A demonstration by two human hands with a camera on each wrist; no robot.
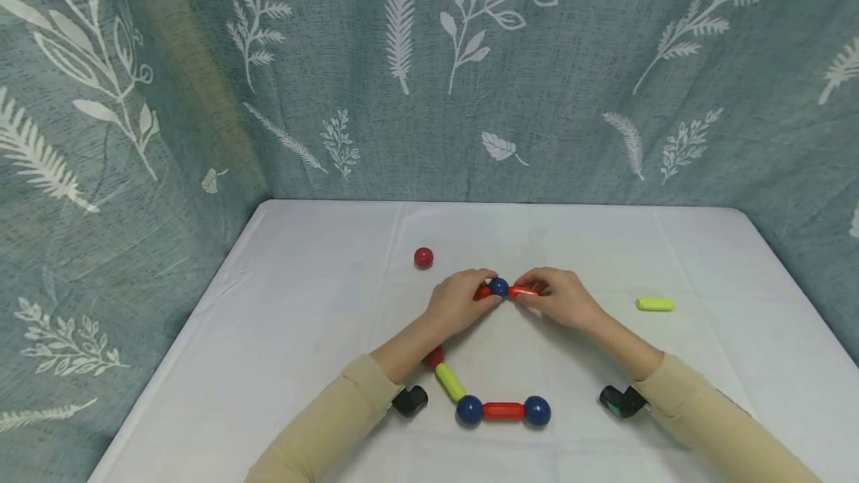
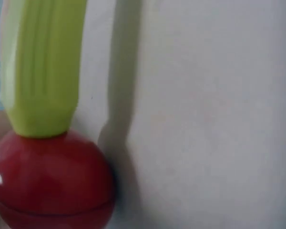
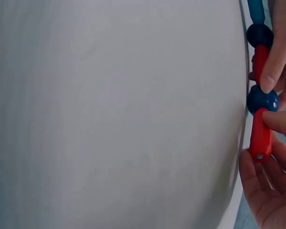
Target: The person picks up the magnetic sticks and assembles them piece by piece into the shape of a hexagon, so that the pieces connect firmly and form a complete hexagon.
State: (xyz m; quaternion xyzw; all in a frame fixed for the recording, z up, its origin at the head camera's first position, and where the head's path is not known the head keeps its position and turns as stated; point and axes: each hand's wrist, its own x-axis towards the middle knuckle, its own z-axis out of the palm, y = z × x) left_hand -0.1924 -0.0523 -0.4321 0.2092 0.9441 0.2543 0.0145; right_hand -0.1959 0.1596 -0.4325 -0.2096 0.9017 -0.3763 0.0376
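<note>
My left hand grips a red rod, its fingertips close against a blue ball. The right hand pinches another red rod between thumb and fingers; this rod meets the ball's other side. In the right wrist view, the blue ball sits between both rods, and the right-hand rod shows a small grey disc at its free end. Farther along that line is another dark blue ball. Below the left forearm, a red ball touches a yellow-green rod.
The yellow-green rod leads to a blue ball, a red rod and another blue ball. A loose red ball lies behind the left hand. Off to the right is a loose yellow-green rod. A patterned curtain hangs behind the white table.
</note>
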